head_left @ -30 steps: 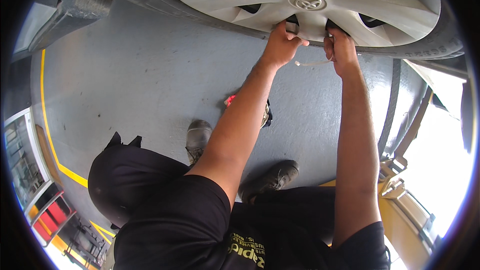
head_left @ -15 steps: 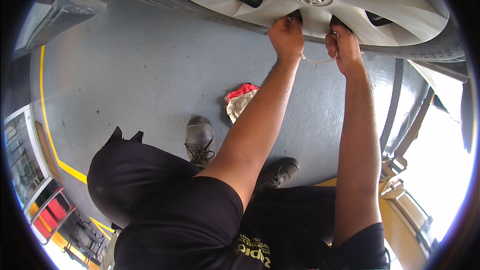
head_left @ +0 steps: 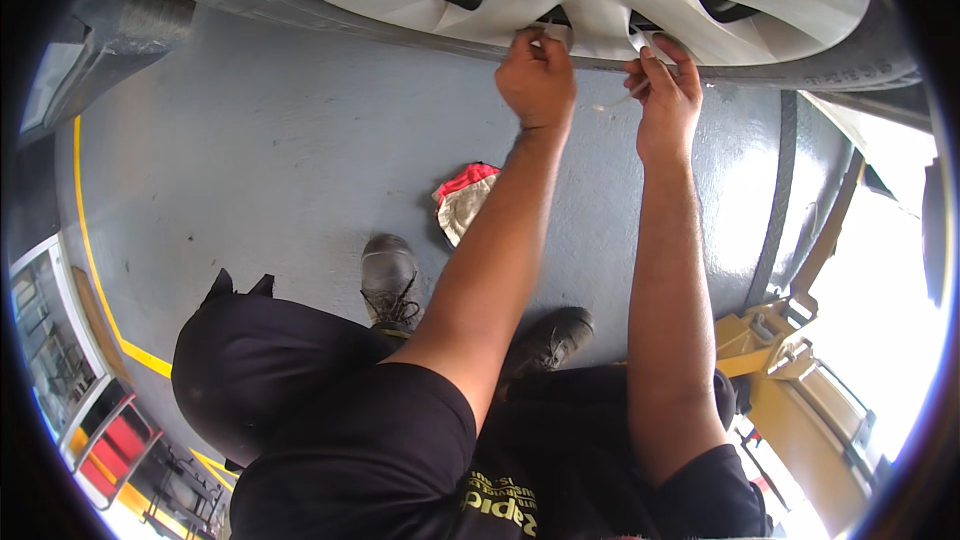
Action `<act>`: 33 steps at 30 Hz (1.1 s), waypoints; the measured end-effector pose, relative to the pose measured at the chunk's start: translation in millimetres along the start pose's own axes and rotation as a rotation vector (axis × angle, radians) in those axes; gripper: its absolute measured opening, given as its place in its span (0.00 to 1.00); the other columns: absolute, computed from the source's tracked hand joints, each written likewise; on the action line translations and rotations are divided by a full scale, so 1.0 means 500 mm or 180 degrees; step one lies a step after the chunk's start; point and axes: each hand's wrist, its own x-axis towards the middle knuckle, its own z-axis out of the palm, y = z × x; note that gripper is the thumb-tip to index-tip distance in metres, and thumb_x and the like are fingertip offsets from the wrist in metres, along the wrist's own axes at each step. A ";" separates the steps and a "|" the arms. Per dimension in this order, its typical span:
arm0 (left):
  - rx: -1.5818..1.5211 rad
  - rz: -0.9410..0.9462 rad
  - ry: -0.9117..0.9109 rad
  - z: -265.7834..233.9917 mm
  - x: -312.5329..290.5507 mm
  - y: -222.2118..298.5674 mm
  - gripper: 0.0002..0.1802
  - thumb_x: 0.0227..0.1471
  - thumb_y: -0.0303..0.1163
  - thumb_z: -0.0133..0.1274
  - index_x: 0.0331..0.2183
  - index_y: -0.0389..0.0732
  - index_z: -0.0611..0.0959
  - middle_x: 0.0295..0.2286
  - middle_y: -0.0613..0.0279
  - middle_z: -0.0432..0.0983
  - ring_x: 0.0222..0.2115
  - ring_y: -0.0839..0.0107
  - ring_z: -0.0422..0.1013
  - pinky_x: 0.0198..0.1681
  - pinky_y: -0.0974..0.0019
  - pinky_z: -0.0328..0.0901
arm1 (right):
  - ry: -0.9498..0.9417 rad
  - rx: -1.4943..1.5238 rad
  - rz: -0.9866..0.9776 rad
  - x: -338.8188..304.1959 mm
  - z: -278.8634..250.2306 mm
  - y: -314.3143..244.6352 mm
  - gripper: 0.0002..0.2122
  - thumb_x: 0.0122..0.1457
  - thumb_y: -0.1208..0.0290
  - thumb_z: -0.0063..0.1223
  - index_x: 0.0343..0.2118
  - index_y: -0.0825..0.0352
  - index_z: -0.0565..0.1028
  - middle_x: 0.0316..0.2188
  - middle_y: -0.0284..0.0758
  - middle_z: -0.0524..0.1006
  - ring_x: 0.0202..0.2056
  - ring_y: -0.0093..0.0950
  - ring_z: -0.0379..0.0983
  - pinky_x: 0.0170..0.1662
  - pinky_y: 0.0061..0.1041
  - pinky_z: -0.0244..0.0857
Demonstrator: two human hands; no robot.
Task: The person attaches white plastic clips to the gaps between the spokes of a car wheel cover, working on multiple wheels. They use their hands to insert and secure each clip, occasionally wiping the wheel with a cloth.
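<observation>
At one o'clock, the thin, whitish, gently curved cable tie [head_left: 637, 91] could slip free of the silver wheel cover [head_left: 600, 20] if the right hand [head_left: 668, 100], pinching it loosely, relaxes, or kink if pulled askew. The left hand [head_left: 537, 80] curls at the cover's edge toward twelve; whether its fingertips grip anything, I cannot tell.

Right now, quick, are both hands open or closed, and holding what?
Left hand: closed at the silver spoked wheel cover; whether it grips anything, I can't tell.
Right hand: partly closed, holding a thin whitish strap.
</observation>
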 end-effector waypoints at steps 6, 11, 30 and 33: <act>0.0412 0.0398 -0.0697 -0.047 -0.003 -0.011 0.07 0.51 0.31 0.58 0.30 0.37 0.82 0.19 0.55 0.80 0.21 0.56 0.79 0.27 0.58 0.72 | 0.0061 0.1176 0.0594 -0.025 -0.019 0.005 0.12 0.66 0.74 0.54 0.51 0.68 0.71 0.36 0.41 0.83 0.34 0.28 0.79 0.39 0.26 0.69; 0.1637 0.0395 -0.1232 -0.045 0.027 0.011 0.12 0.52 0.38 0.53 0.30 0.39 0.82 0.22 0.51 0.82 0.25 0.48 0.79 0.30 0.48 0.73 | -0.0250 0.1653 0.0648 -0.023 -0.012 -0.010 0.13 0.68 0.74 0.53 0.51 0.73 0.72 0.41 0.41 0.81 0.39 0.29 0.78 0.44 0.27 0.72; 0.0716 0.0444 -0.2066 -0.106 -0.018 0.057 0.11 0.52 0.35 0.55 0.25 0.37 0.80 0.23 0.48 0.80 0.26 0.46 0.77 0.31 0.51 0.70 | -0.0202 0.1289 0.0870 -0.022 -0.007 0.016 0.12 0.56 0.82 0.62 0.42 0.70 0.74 0.36 0.38 0.81 0.33 0.28 0.80 0.39 0.24 0.77; 0.0496 0.0139 -0.2257 -0.092 -0.015 0.073 0.11 0.51 0.35 0.55 0.27 0.36 0.82 0.24 0.48 0.81 0.28 0.46 0.78 0.33 0.51 0.70 | -0.0403 0.1024 0.1106 -0.024 -0.010 0.025 0.11 0.60 0.71 0.62 0.43 0.68 0.76 0.39 0.35 0.81 0.41 0.29 0.78 0.48 0.30 0.75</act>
